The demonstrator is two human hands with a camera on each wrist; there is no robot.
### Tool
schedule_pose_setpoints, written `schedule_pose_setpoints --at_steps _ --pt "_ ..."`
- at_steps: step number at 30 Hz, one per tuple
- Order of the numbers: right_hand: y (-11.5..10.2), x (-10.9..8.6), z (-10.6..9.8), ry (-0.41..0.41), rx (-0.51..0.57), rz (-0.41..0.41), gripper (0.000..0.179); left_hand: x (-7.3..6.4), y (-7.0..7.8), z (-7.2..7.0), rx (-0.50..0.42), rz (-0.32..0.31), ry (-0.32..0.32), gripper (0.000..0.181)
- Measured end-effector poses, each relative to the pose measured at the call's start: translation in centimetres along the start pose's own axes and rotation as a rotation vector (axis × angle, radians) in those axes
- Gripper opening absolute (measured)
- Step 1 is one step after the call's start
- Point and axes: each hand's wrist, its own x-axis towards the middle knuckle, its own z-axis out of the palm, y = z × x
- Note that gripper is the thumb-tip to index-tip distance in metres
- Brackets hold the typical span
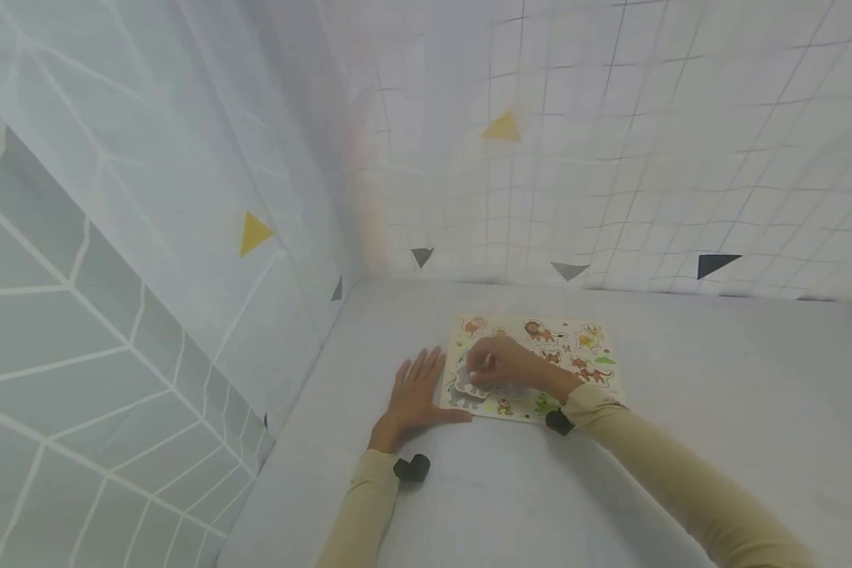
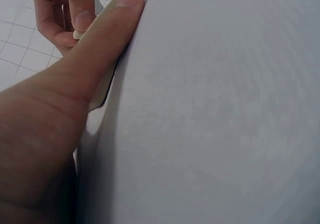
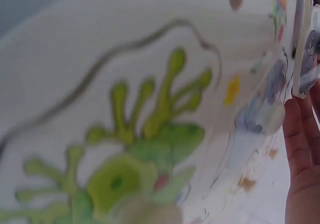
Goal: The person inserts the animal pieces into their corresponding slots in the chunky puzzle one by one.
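A pale wooden animal puzzle board [image 1: 532,322] lies flat, with pictured pieces in several outlined spaces. My right hand [image 1: 500,364] is over its left part, fingers curled, pinching a grey animal puzzle piece [image 1: 471,387]. That puzzle piece [image 3: 306,66] stands tilted at the fingertips in the right wrist view; which animal it is I cannot tell. My left hand [image 1: 417,394] lies spread at the board's left edge, the thumb along its near corner. In the left wrist view the left thumb [image 2: 107,39] presses on the board's rim.
A green frog piece [image 3: 120,179] with a knob sits in the board close to the right wrist camera. Higher on the board are a lion piece [image 1: 537,331] and a kangaroo piece [image 1: 591,371]. White tabletop [image 1: 717,410] surrounds the board; a patterned curtain [image 1: 610,197] hangs behind.
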Motion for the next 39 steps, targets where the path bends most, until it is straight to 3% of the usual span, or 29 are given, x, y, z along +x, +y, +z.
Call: schedule_pose_setpoints --at_steps 4,13,26,33,39 --pt "-0.6 0.0 0.4 -0.031 0.02 0.038 0.012 0.1 0.0 0.0 0.006 0.005 0.003 0.122" --pt "-1.3 0.3 1.4 -0.056 -0.092 0.08 0.01 0.1 -0.2 0.0 0.017 0.042 0.033 0.124" --pt "-1.3 0.4 2.2 -0.03 -0.197 -0.014 0.006 0.5 -0.8 0.6 0.021 0.027 0.025 0.125" --pt "-1.1 0.3 2.2 -0.048 -0.21 -0.004 0.005 0.7 -1.1 1.2 0.03 0.021 0.021 0.126" --pt "-1.4 0.2 2.1 -0.064 -0.212 -0.036 0.005 0.6 -1.1 1.2 -0.021 0.019 0.035 0.126"
